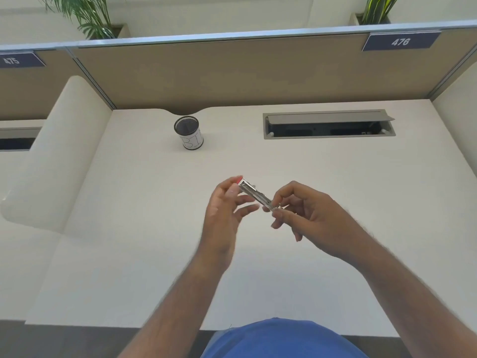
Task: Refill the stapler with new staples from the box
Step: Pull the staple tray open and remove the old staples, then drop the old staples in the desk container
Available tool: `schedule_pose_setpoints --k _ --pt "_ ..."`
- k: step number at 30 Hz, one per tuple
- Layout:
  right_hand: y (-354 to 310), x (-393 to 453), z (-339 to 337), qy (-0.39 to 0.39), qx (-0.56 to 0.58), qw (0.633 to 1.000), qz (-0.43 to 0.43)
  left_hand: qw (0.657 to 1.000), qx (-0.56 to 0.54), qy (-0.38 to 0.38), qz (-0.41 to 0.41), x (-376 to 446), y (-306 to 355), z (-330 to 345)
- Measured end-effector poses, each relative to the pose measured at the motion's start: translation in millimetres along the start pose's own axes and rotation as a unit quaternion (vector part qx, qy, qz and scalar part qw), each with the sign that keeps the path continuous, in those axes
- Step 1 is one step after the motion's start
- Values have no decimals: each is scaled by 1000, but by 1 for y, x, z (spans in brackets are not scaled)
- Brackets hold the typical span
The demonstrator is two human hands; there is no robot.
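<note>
A small stapler (254, 194), silver metal with a red end, is held in the air above the middle of the white desk (335, 177). My left hand (227, 210) pinches its red far end between thumb and fingers. My right hand (307, 215) grips the near metal end with thumb and fingertips, where a thin metal piece sticks out. The stapler lies slanted from upper left to lower right between the hands. No staple box shows anywhere in view.
A black mesh cup (189, 132) with a white paper label stands at the back of the desk. An open cable tray (329, 124) is set into the desk at the back right. Tan partition panels (232, 73) close the back.
</note>
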State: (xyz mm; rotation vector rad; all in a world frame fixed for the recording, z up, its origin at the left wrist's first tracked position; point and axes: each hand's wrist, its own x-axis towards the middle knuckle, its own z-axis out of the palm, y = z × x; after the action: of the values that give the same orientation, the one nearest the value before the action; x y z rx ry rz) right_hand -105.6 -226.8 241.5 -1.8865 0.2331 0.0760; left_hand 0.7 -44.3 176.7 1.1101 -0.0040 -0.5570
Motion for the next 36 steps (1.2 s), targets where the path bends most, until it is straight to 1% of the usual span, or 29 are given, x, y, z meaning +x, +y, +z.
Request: schedule_pose_setpoints --k 1,2,3,5,7,9,11,14,18,23,27,30,32,34,36 --pt "-3 1 3 21 -42 999 -15 996 -74 10 -40 0 -5 6" --pt "-7 2 7 40 -92 994 -45 984 -156 13 -82 0 -10 12" --pt "-12 3 11 54 -150 983 -91 965 -234 10 -119 -1 -13 18" --pt "-18 4 21 38 -295 938 -178 924 -349 -7 -158 0 -18 28" --pt "-21 3 34 -5 -407 894 -189 894 -416 -29 -164 2 -19 37" --pt "-21 1 40 -18 -453 873 -182 878 -448 -40 -163 4 -19 42" --pt "-21 2 38 4 -452 872 -189 873 -457 -47 -162 5 -19 44" --pt "-21 7 32 19 -449 875 -178 876 -451 -54 -160 5 -16 44" --pt "-21 7 26 59 -400 894 -192 894 -413 -52 -163 5 -10 45" --pt "-12 6 16 106 -367 899 -215 916 -370 -46 -148 6 -7 44" --pt "-9 2 12 129 -365 893 -231 924 -354 -28 -144 8 -9 43" --pt "-7 -1 10 162 -378 881 -236 913 -380 -35 -147 10 -11 40" --pt "-3 -2 12 156 -395 875 -231 905 -396 -45 -150 10 -11 40" --pt "0 -3 15 122 -405 881 -210 901 -403 -52 -152 10 -12 40" --pt "1 -3 16 118 -391 891 -198 900 -403 -49 -158 11 -14 40"
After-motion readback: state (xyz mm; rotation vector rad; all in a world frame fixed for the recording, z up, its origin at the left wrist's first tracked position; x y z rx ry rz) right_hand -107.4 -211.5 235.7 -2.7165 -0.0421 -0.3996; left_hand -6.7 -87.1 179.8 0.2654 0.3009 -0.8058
